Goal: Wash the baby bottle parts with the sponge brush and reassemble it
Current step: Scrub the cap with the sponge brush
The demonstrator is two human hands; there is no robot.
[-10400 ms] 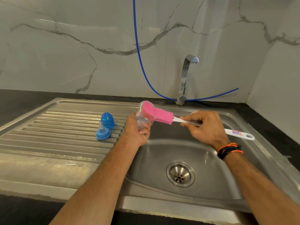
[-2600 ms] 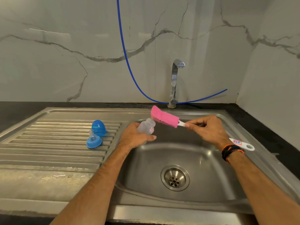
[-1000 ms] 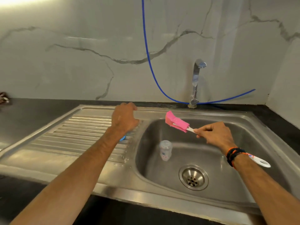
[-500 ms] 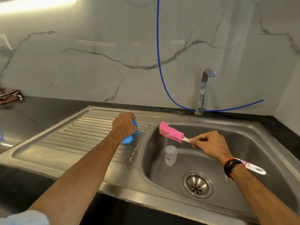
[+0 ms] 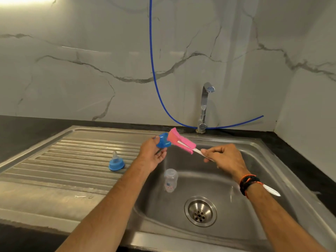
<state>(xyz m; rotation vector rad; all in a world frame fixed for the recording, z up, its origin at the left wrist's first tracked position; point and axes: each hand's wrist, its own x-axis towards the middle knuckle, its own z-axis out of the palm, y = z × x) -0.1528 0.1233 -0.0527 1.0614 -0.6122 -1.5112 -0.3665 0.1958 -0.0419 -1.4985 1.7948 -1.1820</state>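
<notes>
Far to the left of your left hand (image 5: 152, 154), the teat with its blue ring (image 5: 116, 163) stands alone on the ribbed draining board (image 5: 76, 151), well apart from your fingers. It is not washed yet, I think.

Your left hand holds the blue cap (image 5: 163, 140) over the near-left edge of the sink (image 5: 269, 171). The fingers curl around the cap from behind, and its open side faces to the right. The pink sponge (image 5: 179, 140) of the brush touches that opening, maybe it is a little inside; I cannot tell how deep.

Below and a little right of this hand, the clear bottle (image 5: 170, 180) stands upright on the sink floor, near the drain (image 5: 200, 211).

Your right hand (image 5: 224, 160) pinches the white handle (image 5: 199, 153) of the brush, close behind the sponge. The long end of the handle comes out past your wrist.

What can go wrong: the cap is small and probably wet, so a hard push of the sponge can press it out of your fingers, and it can fall on the bottle and knock it over. Also the thin handle can bend if you push at an angle. The tap (image 5: 204, 106) beyond your hands shows no running water, so rinsing is still needed.
</notes>
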